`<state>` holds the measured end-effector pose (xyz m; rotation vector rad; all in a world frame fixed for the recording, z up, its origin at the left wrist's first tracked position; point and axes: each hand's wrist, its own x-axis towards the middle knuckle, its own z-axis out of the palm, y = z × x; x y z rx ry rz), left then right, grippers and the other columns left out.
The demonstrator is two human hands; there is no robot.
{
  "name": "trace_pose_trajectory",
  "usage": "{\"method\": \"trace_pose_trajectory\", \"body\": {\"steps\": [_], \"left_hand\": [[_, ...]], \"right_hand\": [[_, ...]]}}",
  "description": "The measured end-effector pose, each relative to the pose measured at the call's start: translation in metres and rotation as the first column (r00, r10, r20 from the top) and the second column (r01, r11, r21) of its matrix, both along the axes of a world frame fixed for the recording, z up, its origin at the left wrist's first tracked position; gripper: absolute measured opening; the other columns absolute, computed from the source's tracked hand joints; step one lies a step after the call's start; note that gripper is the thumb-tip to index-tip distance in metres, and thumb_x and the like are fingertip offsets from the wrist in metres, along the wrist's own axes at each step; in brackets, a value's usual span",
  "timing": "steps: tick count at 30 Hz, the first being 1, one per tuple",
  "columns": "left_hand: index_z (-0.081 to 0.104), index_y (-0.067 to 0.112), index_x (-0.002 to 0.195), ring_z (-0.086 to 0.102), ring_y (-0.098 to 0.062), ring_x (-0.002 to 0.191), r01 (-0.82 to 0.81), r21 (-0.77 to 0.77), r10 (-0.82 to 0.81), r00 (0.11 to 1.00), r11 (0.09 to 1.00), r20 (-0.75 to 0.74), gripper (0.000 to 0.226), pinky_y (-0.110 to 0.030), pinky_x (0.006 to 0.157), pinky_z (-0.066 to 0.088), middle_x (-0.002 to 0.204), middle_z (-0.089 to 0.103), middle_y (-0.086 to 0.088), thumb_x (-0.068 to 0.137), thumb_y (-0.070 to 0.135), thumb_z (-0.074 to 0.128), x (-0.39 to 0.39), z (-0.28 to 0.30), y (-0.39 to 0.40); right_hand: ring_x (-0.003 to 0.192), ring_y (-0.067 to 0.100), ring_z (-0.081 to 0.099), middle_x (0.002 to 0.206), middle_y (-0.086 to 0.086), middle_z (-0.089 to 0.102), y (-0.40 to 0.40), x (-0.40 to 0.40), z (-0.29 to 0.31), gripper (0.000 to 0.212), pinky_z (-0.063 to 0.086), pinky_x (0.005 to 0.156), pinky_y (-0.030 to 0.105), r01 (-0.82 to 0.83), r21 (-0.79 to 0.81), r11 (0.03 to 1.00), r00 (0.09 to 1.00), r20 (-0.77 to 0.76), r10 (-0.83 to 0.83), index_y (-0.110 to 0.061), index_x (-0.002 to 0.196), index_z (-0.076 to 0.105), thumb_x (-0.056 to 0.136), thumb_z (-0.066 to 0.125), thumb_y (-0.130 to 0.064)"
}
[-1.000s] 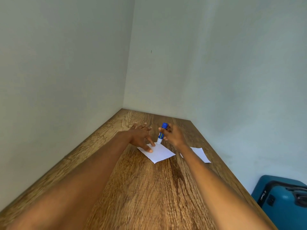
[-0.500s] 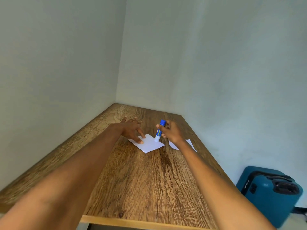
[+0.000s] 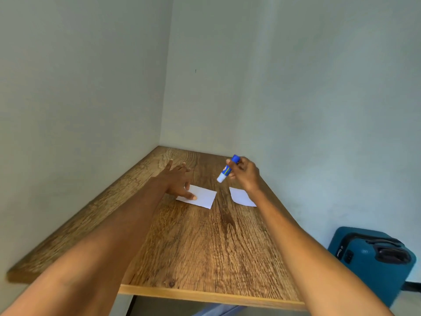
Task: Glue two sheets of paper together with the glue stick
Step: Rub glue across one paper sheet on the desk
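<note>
Change: lifted since the earlier frames, the glue stick now hangs in the air above the table, no longer tip-down on the left sheet; the right sheet shows more fully now.
Right hand: the right hand [image 3: 245, 173] is raised over the far right part of the table, fingers curled round the upper part of the stick, thumb on its near side.
Glue stick: the blue-and-white cylindrical glue stick [image 3: 226, 170] tilts, blue end up and far, pale end down and toward the left, clear of both sheets and above the bare wood between them.
Left hand: the left hand [image 3: 178, 182] lies spread with straight fingers, thumb tip pressing on the near left corner of the left sheet, the other fingers reaching onto the wood beyond it.
Left sheet: the small white rectangular paper sheet on the left [image 3: 202, 197] lies flat near the middle of the table.
Right sheet: the second small white paper sheet [image 3: 240, 196] lies flat to the right, apart from the first, partly behind the right wrist.
Table: the brown wood-grain table [image 3: 205, 247] fills a corner between pale walls.
Beyond: a teal hard-shell suitcase [image 3: 369, 258] stands on the floor at the near right.
</note>
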<state>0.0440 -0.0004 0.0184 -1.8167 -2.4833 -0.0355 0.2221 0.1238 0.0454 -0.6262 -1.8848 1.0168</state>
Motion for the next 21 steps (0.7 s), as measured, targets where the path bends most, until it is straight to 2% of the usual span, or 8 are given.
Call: {"method": "trace_pose_trajectory", "body": {"steps": [3, 6, 8, 10, 15, 17, 19, 21], "left_hand": [[0.063, 0.016, 0.104, 0.019, -0.026, 0.142, 0.025, 0.083, -0.022, 0.999, 0.996, -0.037, 0.044, -0.053, 0.114, 0.001, 0.151, 0.029, -0.007, 0.089, 0.053, 0.045, 0.008, 0.004, -0.010], [0.061, 0.014, 0.115, 0.045, -0.023, 0.124, 0.139, 0.218, -0.167, 0.979, 0.966, 0.116, 0.030, -0.036, 0.103, 0.029, 0.134, 0.048, -0.005, 0.089, 0.027, 0.056, 0.017, 0.014, -0.011], [0.053, 0.012, 0.128, 0.046, -0.023, 0.122, 0.167, 0.141, -0.194, 0.959, 0.976, 0.207, 0.041, -0.032, 0.099, 0.035, 0.133, 0.049, -0.008, 0.088, 0.019, 0.058, 0.027, 0.019, -0.006], [0.046, 0.010, 0.135, 0.042, -0.025, 0.129, 0.179, 0.037, -0.182, 0.947, 0.983, 0.264, 0.048, -0.034, 0.104, 0.035, 0.140, 0.045, -0.010, 0.090, 0.020, 0.057, 0.037, 0.019, 0.003], [0.034, 0.014, 0.142, 0.030, -0.024, 0.138, 0.119, -0.144, -0.082, 0.966, 0.982, 0.244, 0.061, -0.038, 0.112, 0.025, 0.152, 0.030, -0.006, 0.092, 0.046, 0.046, 0.043, 0.008, 0.014], [0.036, 0.015, 0.141, 0.032, -0.024, 0.137, 0.098, -0.129, -0.073, 0.979, 0.987, 0.189, 0.061, -0.038, 0.110, 0.027, 0.150, 0.033, -0.006, 0.091, 0.050, 0.044, 0.041, 0.006, 0.013], [0.037, 0.017, 0.140, 0.032, -0.025, 0.136, 0.081, -0.106, -0.066, 0.988, 0.991, 0.142, 0.062, -0.039, 0.109, 0.027, 0.150, 0.033, -0.006, 0.091, 0.053, 0.042, 0.038, 0.003, 0.012], [0.039, 0.017, 0.139, 0.034, -0.025, 0.135, 0.073, -0.072, -0.062, 0.987, 0.995, 0.147, 0.062, -0.039, 0.108, 0.028, 0.149, 0.034, -0.006, 0.090, 0.055, 0.042, 0.035, 0.000, 0.011]], "right_hand": [[0.040, -0.007, 0.057, 0.093, 0.021, 0.066, -0.004, -0.001, 0.014, 0.034, 0.045, 0.045, 0.006, 0.011, -0.027, 1.000, 0.994, -0.112, -0.014, 0.010, 0.108, 0.057, 0.090, 0.060, -0.019], [0.040, -0.007, 0.057, 0.102, 0.025, 0.067, -0.007, -0.002, 0.019, 0.034, 0.046, 0.046, 0.005, 0.033, -0.024, 0.999, 0.994, -0.107, -0.035, 0.008, 0.109, 0.057, 0.090, 0.060, -0.021], [0.041, -0.007, 0.057, 0.104, 0.028, 0.066, -0.010, -0.004, 0.018, 0.035, 0.045, 0.045, 0.004, 0.026, -0.027, 0.999, 0.996, -0.086, -0.029, 0.008, 0.110, 0.056, 0.090, 0.059, -0.020], [0.045, -0.003, 0.059, 0.106, 0.030, 0.065, -0.012, -0.007, 0.012, 0.035, 0.044, 0.045, 0.003, 0.005, -0.033, 0.999, 0.999, -0.048, -0.007, 0.009, 0.111, 0.054, 0.090, 0.059, -0.017], [0.045, 0.000, 0.058, 0.103, 0.037, 0.063, -0.003, -0.015, -0.001, 0.020, 0.045, 0.045, 0.008, -0.009, -0.022, 1.000, 1.000, 0.014, 0.009, 0.003, 0.098, 0.055, 0.089, 0.060, -0.014], [0.053, 0.004, 0.063, 0.098, 0.036, 0.064, 0.002, -0.020, -0.002, 0.014, 0.051, 0.055, 0.017, 0.013, 0.023, 1.000, 0.998, 0.061, -0.014, -0.004, 0.089, 0.054, 0.088, 0.062, -0.015], [0.076, 0.028, 0.068, 0.088, 0.029, 0.064, 0.002, -0.025, -0.002, 0.016, 0.056, 0.075, 0.040, 0.024, 0.055, 0.998, 0.992, 0.126, -0.031, -0.013, 0.078, 0.053, 0.086, 0.064, -0.020], [0.089, 0.040, 0.065, 0.079, 0.017, 0.061, 0.001, -0.033, -0.001, 0.021, 0.052, 0.084, 0.052, 0.013, 0.058, 0.998, 0.987, 0.158, -0.023, -0.025, 0.071, 0.050, 0.085, 0.065, -0.022]]}}
